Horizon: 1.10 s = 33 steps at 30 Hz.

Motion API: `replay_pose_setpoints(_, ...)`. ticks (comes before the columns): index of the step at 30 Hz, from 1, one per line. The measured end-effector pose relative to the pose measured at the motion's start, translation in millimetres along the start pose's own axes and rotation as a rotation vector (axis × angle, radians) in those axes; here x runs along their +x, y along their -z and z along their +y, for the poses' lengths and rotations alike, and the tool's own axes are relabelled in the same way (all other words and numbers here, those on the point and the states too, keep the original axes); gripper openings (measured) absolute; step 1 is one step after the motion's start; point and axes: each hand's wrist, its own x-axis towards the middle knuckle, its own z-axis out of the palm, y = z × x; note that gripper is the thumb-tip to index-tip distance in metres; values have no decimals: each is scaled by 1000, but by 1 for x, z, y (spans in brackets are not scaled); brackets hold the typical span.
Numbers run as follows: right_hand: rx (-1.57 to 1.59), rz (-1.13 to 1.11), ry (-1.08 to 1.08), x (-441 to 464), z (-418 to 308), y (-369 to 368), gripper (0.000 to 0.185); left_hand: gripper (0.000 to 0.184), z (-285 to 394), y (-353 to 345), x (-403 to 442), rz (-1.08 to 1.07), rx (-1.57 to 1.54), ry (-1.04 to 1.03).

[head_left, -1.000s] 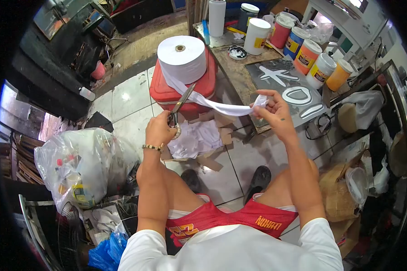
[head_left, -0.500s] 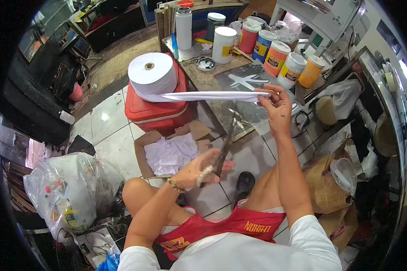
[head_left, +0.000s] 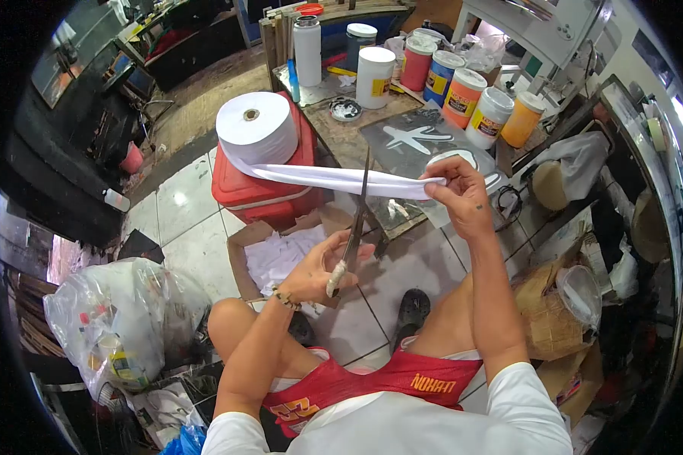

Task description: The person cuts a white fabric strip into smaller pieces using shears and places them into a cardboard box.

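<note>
A white fabric strip [head_left: 319, 177] runs from the big white roll [head_left: 259, 130] to my right hand [head_left: 460, 199], which pinches its end between thumb and fingers. The roll lies on a red cooler box [head_left: 269, 200]. Below the strip, my left hand [head_left: 319, 267] grips a pair of scissors [head_left: 354, 227] with wrapped, whitish handles. One long dark blade points up and crosses in front of the strip. Whether the strip lies between the blades I cannot tell. Beneath my left hand, a cardboard box [head_left: 239, 262] holds white cloth pieces [head_left: 281, 258].
A low table [head_left: 334, 129] bears several paint jars [head_left: 463, 98], a white bottle [head_left: 307, 51] and a dark sheet [head_left: 391, 125] with white paint marks. To the left sits a clear plastic bag [head_left: 129, 318] of containers. A worn cardboard carton [head_left: 542, 322] stands at the right.
My left hand has raised the scissors toward the strip. My right hand has come down a little, and the strip now sags slightly, its layers spread apart.
</note>
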Motion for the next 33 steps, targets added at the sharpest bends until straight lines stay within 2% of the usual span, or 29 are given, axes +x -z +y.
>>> replay_pose_setpoints(4, 34, 3, -94, 3, 3, 6, 31, 81, 6, 0, -3, -6, 99, 23)
replay_pose_setpoints(10, 88, -121, -309, 7, 1, 13, 39, 77, -2, -2, -9, -32, 105, 51)
replay_pose_setpoints(12, 154, -208, -444, 10, 4, 13, 41, 74, -9, 1, -8, -16, 67, 64)
replay_pose_setpoints(13, 109, -200, -496, 10, 9, 8, 45, 74, -14, 3, -6, 7, -127, 134)
replay_pose_setpoints(14, 5, -229, -498, 10, 10, 4, 52, 74, -15, 3, -6, 11, -118, 120)
replay_pose_setpoints(16, -168, -205, -565, 13, 20, -1, 63, 70, -18, 5, -7, -82, 227, -23)
replay_pose_setpoints(18, -173, -195, -573, 15, 34, -4, 66, 66, -28, 8, -6, -70, 214, -32)
replay_pose_setpoints(20, -293, -197, -624, 17, 33, -13, 54, 67, -32, 11, -4, -47, 36, 58)
replay_pose_setpoints(21, -286, -265, -541, 17, 27, -16, 43, 72, -32, 9, -5, -27, -4, 26)
replay_pose_setpoints(24, -267, -308, -591, 17, 16, -16, 34, 72, -18, 2, -9, -3, 137, 6)
replay_pose_setpoints(26, -248, -329, -534, 16, 19, -15, 30, 73, -21, 4, -8, -1, 220, -72)
replay_pose_setpoints(28, -272, -260, -265, 13, 25, -18, 27, 75, -19, 3, -8, -29, 132, -38)
replay_pose_setpoints(29, -234, -308, -360, 13, 22, -17, 28, 76, -23, 6, -6, -47, 113, 4)
replay_pose_setpoints(30, -234, -320, -352, 12, 14, -22, 28, 76, -26, 6, -5, -38, 118, -5)
replay_pose_setpoints(32, -147, -307, -552, 7, 0, -31, 28, 75, -30, 5, -3, -65, 93, -23)
replay_pose_setpoints(33, -233, -376, -543, 7, 6, -26, 27, 81, -31, 3, -3, -81, 102, -54)
